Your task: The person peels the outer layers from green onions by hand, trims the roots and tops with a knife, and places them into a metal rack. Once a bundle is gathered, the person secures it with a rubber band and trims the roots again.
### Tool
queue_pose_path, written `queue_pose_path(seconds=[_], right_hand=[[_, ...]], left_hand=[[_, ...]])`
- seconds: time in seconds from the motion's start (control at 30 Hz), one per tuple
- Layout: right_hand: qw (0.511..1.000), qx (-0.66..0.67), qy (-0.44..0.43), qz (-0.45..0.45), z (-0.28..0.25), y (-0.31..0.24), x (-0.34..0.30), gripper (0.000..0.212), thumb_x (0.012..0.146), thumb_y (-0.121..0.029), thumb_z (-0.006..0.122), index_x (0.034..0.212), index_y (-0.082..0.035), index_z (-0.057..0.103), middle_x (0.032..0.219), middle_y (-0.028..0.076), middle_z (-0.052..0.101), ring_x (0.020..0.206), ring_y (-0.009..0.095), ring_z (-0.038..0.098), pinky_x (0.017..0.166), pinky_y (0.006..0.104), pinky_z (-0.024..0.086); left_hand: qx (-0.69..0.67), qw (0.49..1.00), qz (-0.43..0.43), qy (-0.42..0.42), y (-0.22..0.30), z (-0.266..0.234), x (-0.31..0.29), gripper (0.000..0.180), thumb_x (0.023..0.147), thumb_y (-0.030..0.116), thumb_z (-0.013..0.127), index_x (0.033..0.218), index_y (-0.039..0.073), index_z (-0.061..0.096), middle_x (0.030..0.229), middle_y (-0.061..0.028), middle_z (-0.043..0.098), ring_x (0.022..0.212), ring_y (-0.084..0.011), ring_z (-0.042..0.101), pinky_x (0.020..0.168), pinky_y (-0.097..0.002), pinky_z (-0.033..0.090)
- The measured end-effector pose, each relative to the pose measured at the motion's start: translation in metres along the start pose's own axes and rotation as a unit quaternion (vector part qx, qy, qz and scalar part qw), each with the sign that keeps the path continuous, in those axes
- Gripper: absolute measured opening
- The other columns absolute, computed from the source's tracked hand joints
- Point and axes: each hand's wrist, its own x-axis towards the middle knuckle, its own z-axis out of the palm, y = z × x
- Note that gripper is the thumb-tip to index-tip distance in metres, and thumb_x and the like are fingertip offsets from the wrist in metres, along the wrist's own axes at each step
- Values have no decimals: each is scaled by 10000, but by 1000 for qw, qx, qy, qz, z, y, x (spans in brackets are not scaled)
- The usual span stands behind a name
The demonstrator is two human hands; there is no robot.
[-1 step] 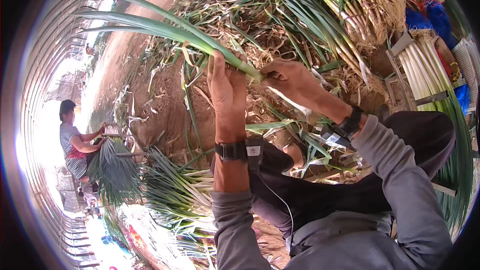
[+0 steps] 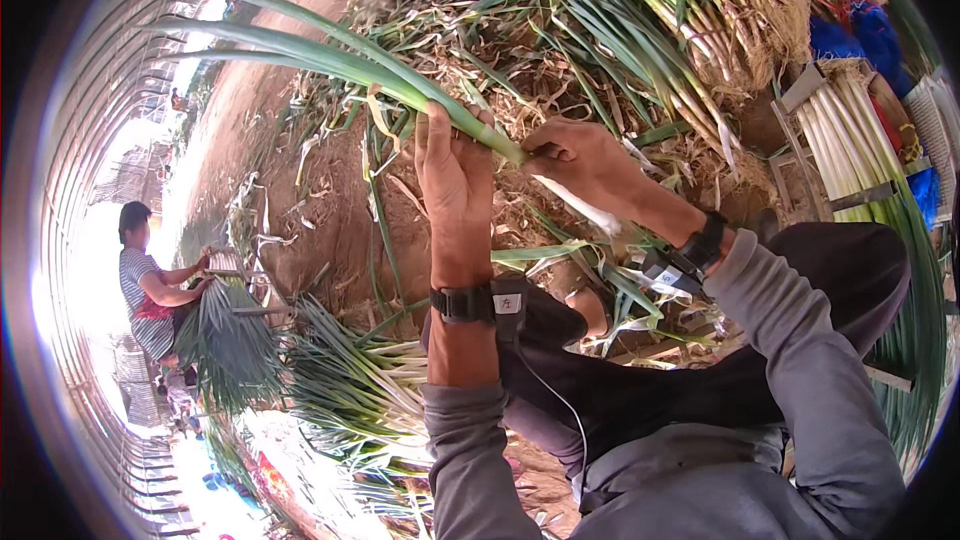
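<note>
My left hand is wrapped round a long green onion, its green leaves fanning out to the upper left. Close by on the right, my right hand has its fingers pinched at the stalk, where green gives way to the paler part. The white lower end of the stalk slants down to the right beneath that hand. A thin dry strip of leaf dangles beside my left hand. Exactly what the right fingertips grip is partly hidden.
Peeled green onions lie in a metal rack on the right. Untrimmed bundles with roots rest at upper right, and more onions at lower left. Leaf scraps litter the ground. Another person handles onions at far left.
</note>
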Motion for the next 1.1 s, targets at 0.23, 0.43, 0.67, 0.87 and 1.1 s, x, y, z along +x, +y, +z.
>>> queue_pose_path(seconds=[0.23,0.43,0.67,0.87,1.1], right_hand=[[978,170,-47,111,-15,-3,8,238,888,-164,760,1012,27,691,881,84,697,797,128,620,721,295,511],[976,-179,-20,-125,-12,-20,-9,143,860,-103,712,951,-49,616,868,91,571,714,299,602,645,368,495],[985,154,-62,-51,-24,-21,-30,106,976,-130,635,1038,-57,593,1013,72,640,774,155,695,592,318,559],[961,137,-179,160,-53,5,-59,201,1022,-213,595,1102,-29,585,866,65,655,665,114,653,586,285,531],[961,-85,-181,193,-50,78,-140,195,986,-194,611,1078,-30,560,890,183,641,812,358,662,707,481,474]], left_hand=[[-38,998,29,-45,-1,25,8,186,1032,209,580,1145,67,538,921,-63,644,831,-191,651,756,-328,558],[14,997,61,-34,4,23,6,458,988,92,632,1393,195,444,1163,-46,615,923,-175,649,787,-355,565],[15,990,133,-36,2,35,8,669,961,147,679,1514,328,348,1133,-36,579,920,-149,583,730,-346,562],[116,969,187,109,25,31,14,590,974,202,638,1484,343,377,1061,-85,582,735,-116,578,547,-212,534],[112,974,163,106,16,22,3,574,954,256,677,1463,291,414,1060,-51,570,750,-131,571,583,-246,508]])
